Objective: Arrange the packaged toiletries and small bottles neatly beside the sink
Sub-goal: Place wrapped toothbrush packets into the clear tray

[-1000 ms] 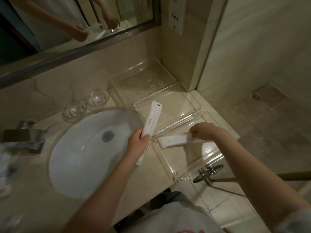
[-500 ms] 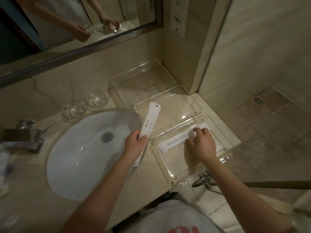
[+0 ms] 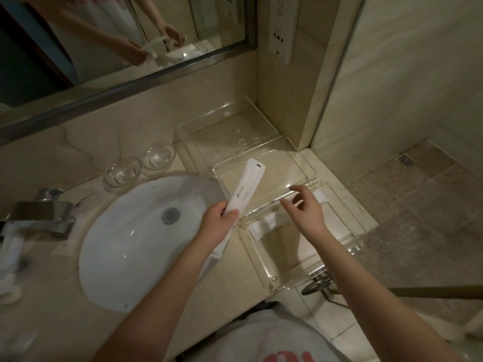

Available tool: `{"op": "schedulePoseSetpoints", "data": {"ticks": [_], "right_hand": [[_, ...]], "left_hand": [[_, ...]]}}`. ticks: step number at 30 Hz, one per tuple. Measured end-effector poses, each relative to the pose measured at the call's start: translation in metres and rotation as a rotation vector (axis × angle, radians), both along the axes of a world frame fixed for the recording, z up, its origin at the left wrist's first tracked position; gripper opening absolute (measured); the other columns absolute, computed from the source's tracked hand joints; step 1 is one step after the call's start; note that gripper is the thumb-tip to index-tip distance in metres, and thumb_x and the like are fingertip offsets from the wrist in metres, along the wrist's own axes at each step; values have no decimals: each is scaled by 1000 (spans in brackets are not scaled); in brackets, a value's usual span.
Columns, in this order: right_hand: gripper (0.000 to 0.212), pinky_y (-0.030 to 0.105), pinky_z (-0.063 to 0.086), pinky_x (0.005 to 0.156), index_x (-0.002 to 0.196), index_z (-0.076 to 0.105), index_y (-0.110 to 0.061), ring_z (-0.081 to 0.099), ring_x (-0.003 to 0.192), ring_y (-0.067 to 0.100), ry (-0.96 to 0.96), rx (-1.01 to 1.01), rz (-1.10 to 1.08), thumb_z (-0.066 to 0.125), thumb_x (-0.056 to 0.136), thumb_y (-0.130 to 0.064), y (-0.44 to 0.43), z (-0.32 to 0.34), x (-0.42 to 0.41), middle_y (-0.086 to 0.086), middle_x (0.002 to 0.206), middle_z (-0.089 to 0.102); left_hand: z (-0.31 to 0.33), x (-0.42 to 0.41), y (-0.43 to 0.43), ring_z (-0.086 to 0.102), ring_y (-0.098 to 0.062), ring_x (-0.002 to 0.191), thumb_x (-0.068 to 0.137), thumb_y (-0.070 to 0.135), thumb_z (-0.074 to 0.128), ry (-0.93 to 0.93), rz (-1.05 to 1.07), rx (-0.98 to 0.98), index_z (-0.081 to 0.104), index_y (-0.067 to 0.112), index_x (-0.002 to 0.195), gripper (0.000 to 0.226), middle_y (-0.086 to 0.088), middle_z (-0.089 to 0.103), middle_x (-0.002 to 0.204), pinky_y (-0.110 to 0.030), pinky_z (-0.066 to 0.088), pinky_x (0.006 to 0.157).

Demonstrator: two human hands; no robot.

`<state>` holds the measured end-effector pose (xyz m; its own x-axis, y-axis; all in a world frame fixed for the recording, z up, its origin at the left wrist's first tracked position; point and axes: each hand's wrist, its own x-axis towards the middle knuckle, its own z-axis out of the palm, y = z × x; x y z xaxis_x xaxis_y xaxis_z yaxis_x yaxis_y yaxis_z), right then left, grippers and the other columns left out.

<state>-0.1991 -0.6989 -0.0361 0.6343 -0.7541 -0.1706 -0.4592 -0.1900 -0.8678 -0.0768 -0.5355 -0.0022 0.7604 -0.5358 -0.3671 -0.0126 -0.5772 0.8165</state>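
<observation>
My left hand [image 3: 218, 222] grips the lower part of a long white toiletry packet [image 3: 247, 185] that points up and to the right over the sink's right rim. A second white packet [image 3: 266, 226] lies flat in the near clear acrylic tray [image 3: 264, 267], partly covered by my right hand [image 3: 304, 212]. That hand hovers above it with fingers spread and loose, holding nothing. A middle clear tray [image 3: 300, 165] and a far clear tray [image 3: 198, 131] stand behind, toward the corner.
The white sink basin [image 3: 125, 246] fills the left centre, with a metal faucet [image 3: 39, 212] at its left. Two upturned glasses [image 3: 122, 172] [image 3: 158, 155] stand behind the basin. A mirror [image 3: 117, 43] and a wall socket [image 3: 282, 30] are above. The counter edge drops to tiled floor at the right.
My right hand has let go of the packet in the near tray and lifted off it, fingers spreading. My left hand still holds its packet in about the same place.
</observation>
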Motion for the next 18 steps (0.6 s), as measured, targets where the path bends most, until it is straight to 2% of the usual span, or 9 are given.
{"op": "schedulePoseSetpoints", "data": {"ticks": [3, 5, 7, 9, 11, 12, 14, 16, 18], "right_hand": [[31, 27, 40, 64, 116, 54, -19, 50, 66, 13, -225, 549, 60, 63, 88, -27, 12, 34, 21, -3, 78, 54], [19, 28, 36, 62, 102, 59, -18, 49, 63, 13, -283, 704, 123, 64, 85, -26, 18, 43, 33, -6, 66, 54], [12, 31, 37, 64, 85, 63, -18, 50, 68, 17, -263, 693, 121, 65, 75, -24, 22, 45, 41, -3, 67, 54], [4, 29, 35, 60, 72, 60, -17, 45, 61, 17, -228, 636, 19, 62, 75, -19, 27, 47, 45, 0, 62, 48], [16, 21, 31, 46, 66, 55, -15, 39, 45, 10, -207, 608, -147, 58, 82, -12, 28, 51, 48, -3, 52, 42], [20, 18, 29, 40, 64, 52, -15, 36, 37, 7, -208, 606, -219, 57, 83, -11, 28, 53, 49, -5, 46, 40], [25, 16, 25, 34, 61, 47, -15, 31, 33, 7, -224, 622, -235, 57, 84, -10, 30, 60, 50, -8, 40, 37], [28, 18, 28, 38, 61, 46, -15, 34, 39, 11, -241, 611, -101, 61, 85, -14, 34, 68, 50, -6, 43, 41], [18, 21, 34, 46, 72, 57, -13, 41, 46, 11, -236, 560, 74, 65, 86, -24, 39, 77, 48, -3, 52, 49]], "left_hand": [[7, -2, -1, 52, -12, 65, 88, 10, 53, 16, -95, -12, 59, 13, 90, 6, 5, 54, 70, -8, 37, 48], [10, -4, 1, 52, -12, 66, 88, 9, 54, 78, -193, -3, 60, 14, 92, 9, 4, 55, 70, -15, 42, 55], [11, -7, 3, 54, -13, 70, 86, 14, 58, 118, -258, 12, 59, 16, 94, 8, 6, 56, 74, -24, 44, 64], [14, -11, 7, 56, -9, 82, 79, 25, 70, 78, -272, 25, 54, 23, 111, 36, 12, 56, 89, -21, 46, 71], [15, -13, 10, 54, -10, 99, 71, 37, 76, -168, -340, 126, 42, 24, 130, 70, 10, 52, 112, -24, 46, 84], [14, -14, 12, 53, -14, 108, 72, 41, 75, -319, -384, 191, 38, 23, 135, 75, 6, 49, 122, -28, 45, 90], [13, -15, 11, 55, -21, 109, 81, 41, 64, -555, -414, 283, 44, 20, 131, 58, -1, 54, 124, -34, 46, 89], [11, -18, 6, 60, -28, 92, 90, 33, 52, -651, -342, 287, 56, 13, 111, 29, -9, 63, 102, -35, 47, 76], [9, -19, 2, 63, -24, 73, 95, 22, 46, -422, -131, 129, 61, 6, 96, 22, -10, 66, 82, -32, 46, 67]]}}
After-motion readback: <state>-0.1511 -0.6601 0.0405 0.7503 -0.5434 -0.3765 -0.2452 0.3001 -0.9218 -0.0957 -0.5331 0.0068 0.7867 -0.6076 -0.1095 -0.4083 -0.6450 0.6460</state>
